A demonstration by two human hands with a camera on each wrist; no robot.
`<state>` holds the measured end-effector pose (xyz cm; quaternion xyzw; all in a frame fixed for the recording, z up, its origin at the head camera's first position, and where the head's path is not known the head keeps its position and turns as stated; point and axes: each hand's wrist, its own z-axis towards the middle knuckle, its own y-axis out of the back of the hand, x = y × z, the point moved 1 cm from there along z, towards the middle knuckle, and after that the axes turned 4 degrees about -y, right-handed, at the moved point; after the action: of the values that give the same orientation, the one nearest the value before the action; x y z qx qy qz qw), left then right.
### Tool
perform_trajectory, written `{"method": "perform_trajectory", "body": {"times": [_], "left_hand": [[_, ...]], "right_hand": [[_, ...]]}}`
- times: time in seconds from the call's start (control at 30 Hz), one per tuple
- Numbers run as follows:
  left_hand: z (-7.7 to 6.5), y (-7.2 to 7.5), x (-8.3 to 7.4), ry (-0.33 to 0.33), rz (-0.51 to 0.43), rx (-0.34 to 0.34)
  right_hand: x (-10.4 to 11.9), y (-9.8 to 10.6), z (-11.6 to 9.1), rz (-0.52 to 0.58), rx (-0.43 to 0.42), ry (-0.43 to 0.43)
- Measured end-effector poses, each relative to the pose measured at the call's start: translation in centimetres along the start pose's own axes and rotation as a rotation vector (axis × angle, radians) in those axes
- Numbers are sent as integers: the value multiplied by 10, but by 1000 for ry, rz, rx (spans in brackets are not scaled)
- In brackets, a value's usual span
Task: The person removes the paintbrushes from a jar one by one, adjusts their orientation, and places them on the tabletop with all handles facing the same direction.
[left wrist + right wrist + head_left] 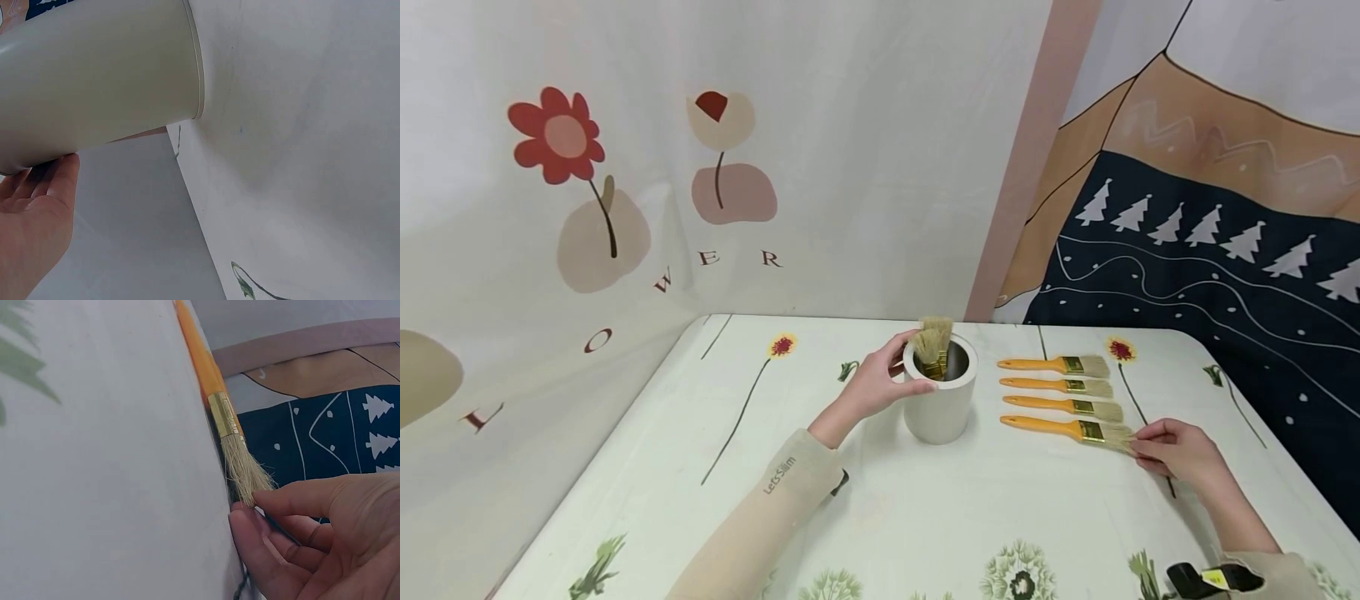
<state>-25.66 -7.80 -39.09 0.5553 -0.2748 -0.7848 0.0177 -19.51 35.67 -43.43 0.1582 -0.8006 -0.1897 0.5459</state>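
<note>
A white cylindrical pot (938, 414) (112, 75) stands upright on the table. My left hand (874, 385) (37, 222) grips it near the top, thumb on the near side and fingers around the far side. Paintbrushes (933, 342) stand in the pot bristles up, their handles hidden inside. To the right, several paintbrushes with orange handles lie in a row, bristles pointing right. My right hand (1182, 454) (306, 534) pinches the bristle tips of the nearest paintbrush (1047, 425) (203, 359) between thumb and fingers. That brush lies along the tabletop.
Farther back in the row lie the other paintbrushes (1052, 405), (1037, 383), (1033, 364). A white cloth with printed flowers covers the table (925, 517). Printed curtains (865, 167) hang behind the back edge, with a dark tree-patterned one (1195, 267) at the right.
</note>
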Motion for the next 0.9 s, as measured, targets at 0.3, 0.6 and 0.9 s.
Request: {"method": "perform_trajectory", "body": {"times": [0.3, 0.6, 0.9], "left_hand": [[0, 0, 0, -9, -5, -7], [0, 1, -1, -5, -9, 1], [0, 0, 1, 0, 6, -1]], "right_hand": [[10, 10, -2, -53, -24, 37], [1, 15, 40, -29, -109, 102], [36, 1, 43, -45, -151, 165]]}}
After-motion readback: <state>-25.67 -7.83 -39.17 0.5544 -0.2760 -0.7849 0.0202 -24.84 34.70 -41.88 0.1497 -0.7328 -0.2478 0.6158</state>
